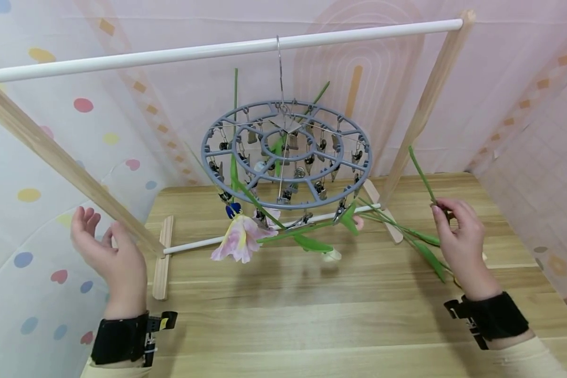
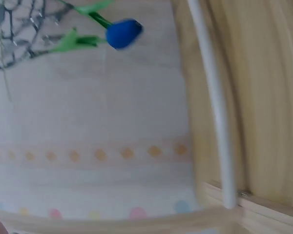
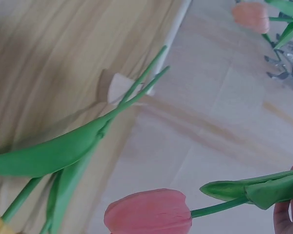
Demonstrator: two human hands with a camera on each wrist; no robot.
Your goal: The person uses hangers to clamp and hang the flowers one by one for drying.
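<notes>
A round grey clip hanger (image 1: 285,152) hangs by a wire hook from a white rod (image 1: 217,51). Several artificial flowers are clipped to it, among them a pale pink bloom (image 1: 238,239) and a blue bud (image 1: 233,210) (image 2: 123,33). My right hand (image 1: 446,212) is raised at the right and pinches a green stem (image 1: 421,176). In the right wrist view that stem (image 3: 224,204) carries a pink tulip (image 3: 149,212), with my fingertips (image 3: 285,217) at the frame's edge. My left hand (image 1: 96,231) is held up with relaxed fingers beside the rack's wooden left leg (image 1: 66,163) and holds nothing.
The wooden rack stands on a wood table (image 1: 312,315), with a low white crossbar (image 1: 198,243) (image 2: 212,97) between its feet. More green stems and leaves (image 1: 406,233) (image 3: 63,151) lie on the table at the right. Patterned fabric walls close in on every side.
</notes>
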